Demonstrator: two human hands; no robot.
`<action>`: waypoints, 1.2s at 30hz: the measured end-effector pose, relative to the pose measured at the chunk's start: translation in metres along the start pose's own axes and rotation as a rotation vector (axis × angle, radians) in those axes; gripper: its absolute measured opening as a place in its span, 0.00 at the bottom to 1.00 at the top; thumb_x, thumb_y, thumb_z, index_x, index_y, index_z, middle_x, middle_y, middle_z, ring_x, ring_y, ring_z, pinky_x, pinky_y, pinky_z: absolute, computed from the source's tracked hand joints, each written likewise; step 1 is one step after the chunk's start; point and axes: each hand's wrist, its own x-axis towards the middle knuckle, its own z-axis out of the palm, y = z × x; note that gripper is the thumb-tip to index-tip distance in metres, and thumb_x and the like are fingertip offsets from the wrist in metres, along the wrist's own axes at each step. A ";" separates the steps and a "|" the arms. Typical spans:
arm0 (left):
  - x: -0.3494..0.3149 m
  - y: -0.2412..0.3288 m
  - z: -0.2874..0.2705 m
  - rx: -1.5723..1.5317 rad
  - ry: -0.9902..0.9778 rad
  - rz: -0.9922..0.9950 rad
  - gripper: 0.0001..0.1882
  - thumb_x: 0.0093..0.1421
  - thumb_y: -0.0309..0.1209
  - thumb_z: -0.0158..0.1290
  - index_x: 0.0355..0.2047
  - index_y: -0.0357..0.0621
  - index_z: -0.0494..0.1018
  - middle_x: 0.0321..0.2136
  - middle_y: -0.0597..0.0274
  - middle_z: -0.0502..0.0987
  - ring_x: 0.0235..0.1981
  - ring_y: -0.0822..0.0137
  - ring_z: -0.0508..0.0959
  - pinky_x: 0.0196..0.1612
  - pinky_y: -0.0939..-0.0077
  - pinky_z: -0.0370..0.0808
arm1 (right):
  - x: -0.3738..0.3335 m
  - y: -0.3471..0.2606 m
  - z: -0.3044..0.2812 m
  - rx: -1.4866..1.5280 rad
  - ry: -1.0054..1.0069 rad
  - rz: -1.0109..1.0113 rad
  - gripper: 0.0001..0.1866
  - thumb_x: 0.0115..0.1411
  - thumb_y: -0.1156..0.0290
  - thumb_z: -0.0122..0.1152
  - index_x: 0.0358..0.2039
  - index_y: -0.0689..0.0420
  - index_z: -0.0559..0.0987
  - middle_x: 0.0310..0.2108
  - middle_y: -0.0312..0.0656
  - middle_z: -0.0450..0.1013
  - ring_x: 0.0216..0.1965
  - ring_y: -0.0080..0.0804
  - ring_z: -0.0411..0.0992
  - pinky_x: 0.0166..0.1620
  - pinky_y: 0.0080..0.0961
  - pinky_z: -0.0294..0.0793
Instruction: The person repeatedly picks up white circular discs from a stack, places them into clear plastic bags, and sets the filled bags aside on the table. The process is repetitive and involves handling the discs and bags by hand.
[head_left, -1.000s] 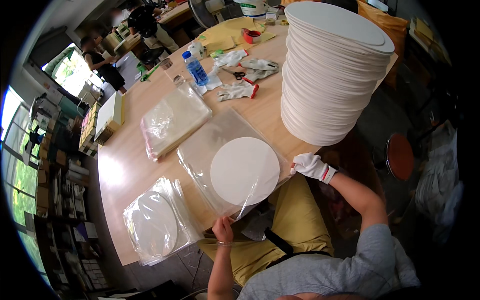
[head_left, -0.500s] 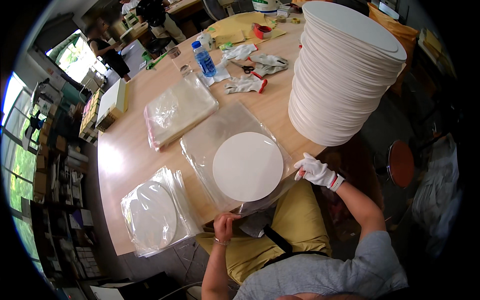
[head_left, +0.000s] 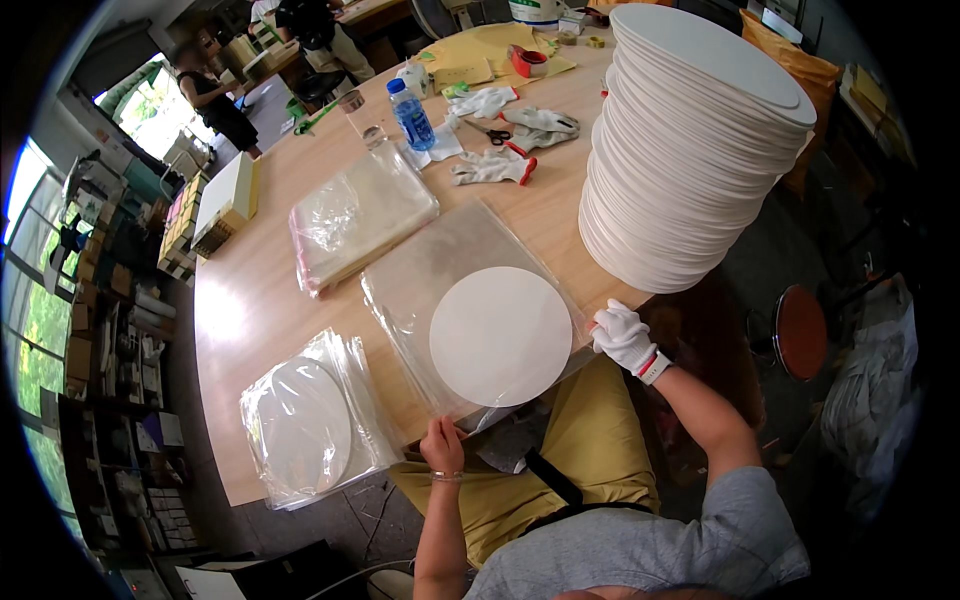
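A white round disc (head_left: 501,337) lies flat at the table's near edge, in or on a clear plastic bag (head_left: 445,250); which of the two I cannot tell. My bare left hand (head_left: 442,447) is closed on the bag's near left corner. In a white glove, my right hand (head_left: 623,337) pinches the bag's near right edge beside the disc. Left of my left hand rests a pile of bagged discs (head_left: 300,425) in shiny clear film. Behind the disc lies a stack of flat clear bags (head_left: 365,215).
A tall stack of white discs (head_left: 690,150) stands at the right table edge. Farther back are a blue water bottle (head_left: 410,115), work gloves (head_left: 495,167), scissors (head_left: 490,133) and a red tape dispenser (head_left: 527,62). A round red stool (head_left: 800,333) stands at right. People are in the far left background.
My left hand has moved slightly up and left along the bag's near edge. The right hand has turned and closed in on the bag's right edge. The disc has shifted slightly right.
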 end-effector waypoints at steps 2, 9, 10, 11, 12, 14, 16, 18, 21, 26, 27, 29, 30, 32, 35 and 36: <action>0.001 0.006 -0.001 0.101 0.009 -0.055 0.14 0.62 0.34 0.45 0.20 0.41 0.68 0.11 0.61 0.73 0.14 0.65 0.74 0.19 0.72 0.69 | 0.003 -0.008 0.003 -0.118 0.024 0.018 0.07 0.51 0.67 0.53 0.19 0.55 0.69 0.11 0.43 0.68 0.19 0.44 0.68 0.27 0.40 0.68; 0.006 0.008 0.000 0.522 0.027 -0.034 0.14 0.58 0.42 0.48 0.24 0.47 0.72 0.15 0.57 0.74 0.18 0.54 0.75 0.22 0.65 0.70 | 0.009 -0.022 0.009 -0.411 -0.097 0.068 0.12 0.52 0.61 0.54 0.19 0.53 0.70 0.11 0.44 0.68 0.15 0.44 0.70 0.23 0.41 0.67; 0.007 0.010 -0.001 0.537 0.010 -0.053 0.14 0.57 0.43 0.49 0.24 0.48 0.73 0.16 0.56 0.74 0.19 0.53 0.75 0.22 0.63 0.71 | 0.009 -0.019 0.015 -0.459 -0.127 0.077 0.12 0.52 0.60 0.54 0.19 0.53 0.70 0.11 0.44 0.68 0.15 0.43 0.70 0.23 0.41 0.66; 0.009 0.015 -0.002 0.550 -0.005 -0.072 0.14 0.57 0.44 0.49 0.24 0.48 0.73 0.17 0.55 0.75 0.20 0.52 0.75 0.23 0.62 0.71 | 0.010 -0.020 0.016 -0.507 -0.156 0.083 0.12 0.52 0.59 0.53 0.19 0.53 0.70 0.11 0.43 0.68 0.15 0.42 0.70 0.23 0.42 0.66; 0.010 0.017 -0.003 0.539 -0.018 -0.107 0.15 0.56 0.44 0.49 0.23 0.48 0.73 0.17 0.55 0.75 0.20 0.52 0.75 0.24 0.61 0.71 | 0.010 -0.021 0.016 -0.510 -0.157 0.077 0.13 0.52 0.58 0.53 0.19 0.53 0.70 0.11 0.43 0.69 0.15 0.42 0.70 0.23 0.42 0.65; 0.013 0.022 -0.005 0.514 -0.037 -0.175 0.16 0.56 0.45 0.50 0.22 0.47 0.73 0.17 0.54 0.75 0.21 0.51 0.75 0.25 0.59 0.71 | 0.013 -0.024 0.014 -0.518 -0.150 0.058 0.14 0.52 0.57 0.51 0.19 0.53 0.70 0.11 0.42 0.69 0.15 0.41 0.70 0.22 0.43 0.64; 0.015 0.032 -0.009 0.583 -0.049 -0.228 0.16 0.55 0.44 0.50 0.21 0.46 0.73 0.18 0.53 0.75 0.22 0.50 0.76 0.25 0.59 0.71 | 0.010 -0.016 0.020 -0.537 -0.163 0.004 0.13 0.52 0.58 0.51 0.19 0.53 0.70 0.11 0.42 0.68 0.15 0.41 0.70 0.22 0.43 0.64; 0.018 0.035 -0.013 0.608 -0.030 -0.260 0.16 0.55 0.43 0.50 0.21 0.44 0.73 0.18 0.52 0.75 0.22 0.50 0.75 0.25 0.58 0.71 | 0.007 -0.011 0.022 -0.537 -0.157 0.001 0.12 0.52 0.58 0.51 0.20 0.53 0.70 0.11 0.41 0.68 0.15 0.41 0.70 0.22 0.42 0.64; 0.005 0.015 -0.028 0.502 0.121 -0.219 0.13 0.56 0.38 0.51 0.22 0.42 0.72 0.18 0.51 0.74 0.20 0.50 0.74 0.25 0.62 0.71 | 0.009 -0.018 0.014 -0.425 -0.127 0.196 0.11 0.50 0.59 0.53 0.22 0.53 0.70 0.12 0.43 0.68 0.16 0.44 0.69 0.23 0.44 0.64; -0.060 0.005 0.015 -0.225 -0.225 -0.186 0.10 0.56 0.36 0.53 0.29 0.41 0.71 0.23 0.62 0.75 0.23 0.66 0.75 0.26 0.76 0.71 | -0.007 -0.013 -0.001 -0.178 0.229 0.269 0.10 0.49 0.64 0.55 0.27 0.57 0.71 0.22 0.45 0.69 0.26 0.45 0.69 0.30 0.42 0.67; -0.062 0.017 0.032 -0.544 -0.317 -0.480 0.11 0.57 0.37 0.53 0.32 0.42 0.70 0.27 0.64 0.75 0.27 0.67 0.75 0.27 0.76 0.71 | -0.012 -0.018 -0.005 -0.135 0.255 0.331 0.09 0.50 0.65 0.55 0.27 0.57 0.71 0.22 0.46 0.70 0.27 0.45 0.69 0.31 0.41 0.68; -0.052 0.036 0.062 -0.990 -0.362 -0.845 0.12 0.58 0.37 0.51 0.36 0.43 0.68 0.34 0.63 0.74 0.32 0.67 0.76 0.31 0.77 0.71 | -0.021 -0.020 -0.006 -0.004 0.249 0.474 0.09 0.52 0.66 0.53 0.28 0.58 0.71 0.23 0.46 0.70 0.27 0.44 0.70 0.31 0.39 0.68; -0.043 0.042 0.074 -1.116 -0.307 -0.915 0.12 0.59 0.37 0.50 0.38 0.43 0.67 0.36 0.61 0.74 0.34 0.66 0.75 0.33 0.76 0.71 | -0.025 -0.018 -0.006 0.090 0.213 0.547 0.09 0.52 0.66 0.53 0.28 0.58 0.71 0.24 0.46 0.71 0.27 0.44 0.70 0.31 0.38 0.68; -0.040 0.046 0.083 -1.223 -0.228 -0.969 0.13 0.59 0.37 0.49 0.40 0.43 0.67 0.38 0.59 0.74 0.37 0.64 0.75 0.34 0.75 0.71 | -0.036 -0.010 -0.002 0.195 0.151 0.610 0.10 0.54 0.64 0.52 0.29 0.58 0.70 0.25 0.47 0.72 0.28 0.42 0.72 0.31 0.34 0.69; -0.040 0.058 0.079 -1.142 -0.166 -0.899 0.13 0.59 0.34 0.48 0.41 0.41 0.65 0.37 0.55 0.74 0.37 0.61 0.77 0.32 0.71 0.74 | -0.054 0.026 0.018 0.609 0.057 0.719 0.09 0.56 0.65 0.51 0.29 0.58 0.70 0.21 0.40 0.72 0.25 0.32 0.72 0.29 0.29 0.70; -0.039 0.059 0.073 -1.152 -0.158 -0.865 0.13 0.59 0.34 0.48 0.41 0.40 0.65 0.37 0.54 0.74 0.36 0.60 0.77 0.32 0.72 0.74 | -0.041 0.012 0.011 0.784 0.001 0.836 0.08 0.56 0.65 0.51 0.29 0.57 0.70 0.21 0.38 0.72 0.25 0.31 0.72 0.29 0.28 0.71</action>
